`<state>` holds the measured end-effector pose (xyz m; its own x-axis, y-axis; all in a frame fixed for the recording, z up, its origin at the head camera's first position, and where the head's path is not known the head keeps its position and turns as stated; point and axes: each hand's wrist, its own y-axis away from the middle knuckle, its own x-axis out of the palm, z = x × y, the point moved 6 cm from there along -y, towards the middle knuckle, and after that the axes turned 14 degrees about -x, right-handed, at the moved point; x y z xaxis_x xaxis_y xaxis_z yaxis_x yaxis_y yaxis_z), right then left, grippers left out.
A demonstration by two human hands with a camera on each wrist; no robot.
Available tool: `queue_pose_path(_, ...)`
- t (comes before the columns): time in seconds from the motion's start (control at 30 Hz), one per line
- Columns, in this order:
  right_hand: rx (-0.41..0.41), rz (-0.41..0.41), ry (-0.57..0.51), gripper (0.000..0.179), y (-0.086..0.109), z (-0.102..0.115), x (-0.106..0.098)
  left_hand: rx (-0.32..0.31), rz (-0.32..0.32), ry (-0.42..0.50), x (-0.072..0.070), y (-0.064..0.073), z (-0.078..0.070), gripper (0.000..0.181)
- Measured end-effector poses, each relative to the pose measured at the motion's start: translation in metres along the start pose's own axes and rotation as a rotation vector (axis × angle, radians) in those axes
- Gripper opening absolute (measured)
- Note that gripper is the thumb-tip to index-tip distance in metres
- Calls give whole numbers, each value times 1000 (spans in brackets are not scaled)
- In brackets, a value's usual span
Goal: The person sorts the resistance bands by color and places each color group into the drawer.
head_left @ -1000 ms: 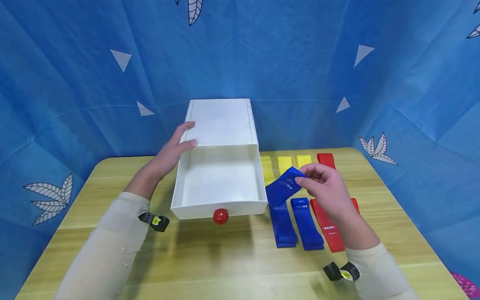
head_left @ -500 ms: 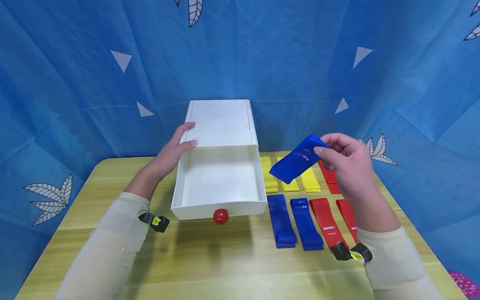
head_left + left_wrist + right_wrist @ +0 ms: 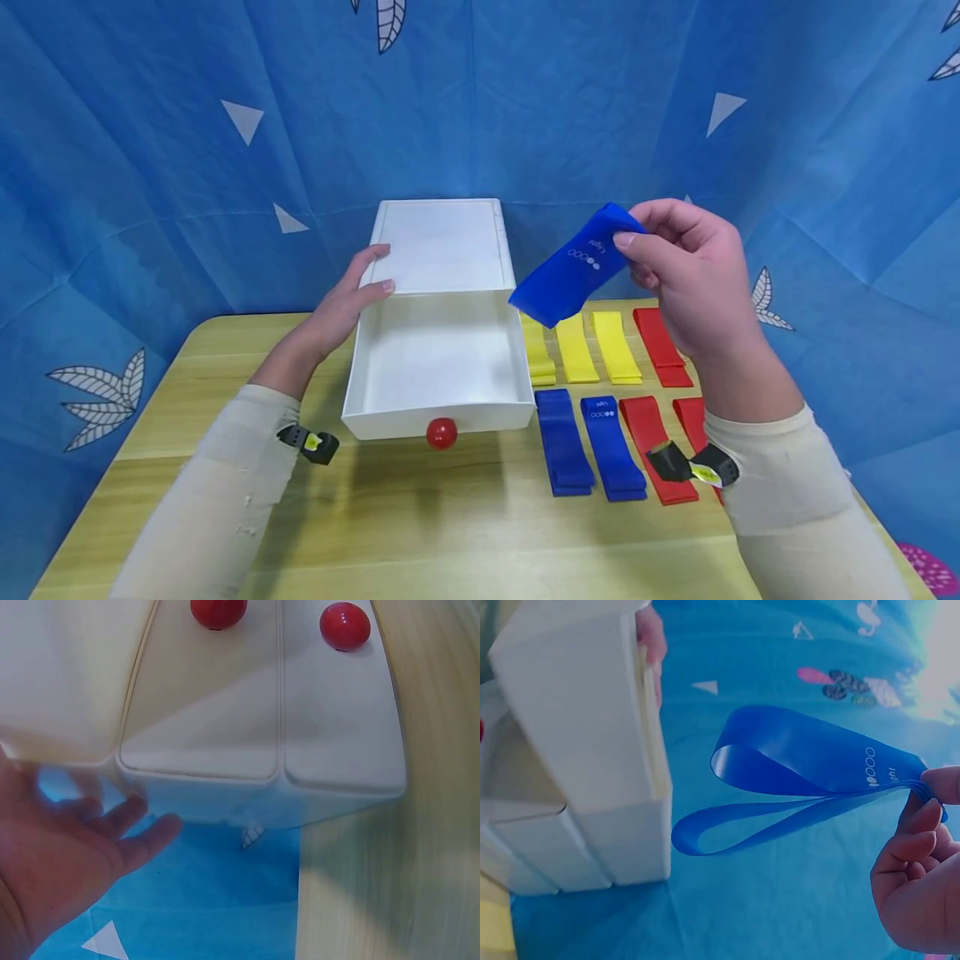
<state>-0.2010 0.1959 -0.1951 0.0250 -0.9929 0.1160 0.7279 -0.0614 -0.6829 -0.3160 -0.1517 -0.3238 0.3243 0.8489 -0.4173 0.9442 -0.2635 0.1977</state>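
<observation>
**Blue band held above the open drawer**

The left hand (image 3: 341,304) is laid flat, fingers straight, against the left top edge of the white box (image 3: 442,242), nothing being gripped; the drawer (image 3: 438,362) is pulled out toward the viewer, its red knob (image 3: 441,432) at the front, and its inside looks bare; to its right, on the desk (image 3: 420,517), yellow bands (image 3: 576,346) and a red band (image 3: 660,346) are laid in a back row, with blue bands (image 3: 588,442) and more red ones in front; the blue band (image 3: 573,267) is pinched at one end by the right hand (image 3: 686,271), raised above the drawer's right rear corner and hanging as an open loop in the right wrist view.

A slip is judged possible, since only the band's end is pinched; the limp loop could be caught on the drawer wall or dropped beside it onto the yellow bands; the box could be shifted if the flat hand's pressure is eased.
</observation>
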Motion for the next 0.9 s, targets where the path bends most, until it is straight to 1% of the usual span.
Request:
queue_pose_path(0.17, -5, 45, -31, 9, -6, 7, 22, 8, -1, -5, -1, 0, -1, 69)
queue_pose_path(0.33, 6, 121, -3, 7, -3, 0, 49, 10, 1, 3, -1, 0, -1, 69)
queue_pose_path(0.5, 60, 185, 25, 9, 6, -14, 76, -2, -8, -11, -1, 1, 0, 70)
queue_pose_path(0.57, 86, 208, 19, 10, 10, -20, 87, -2, -11, -13, -1, 0, 1, 70)
queue_pose_path(0.77, 132, 295, -31, 11, 23, -32, 119, 6, -21, -2, -1, -1, 3, 69)
queue_pose_path(0.9, 163, 330, -80, 12, 32, -38, 135, -1, -28, -14, 0, -2, 4, 71)
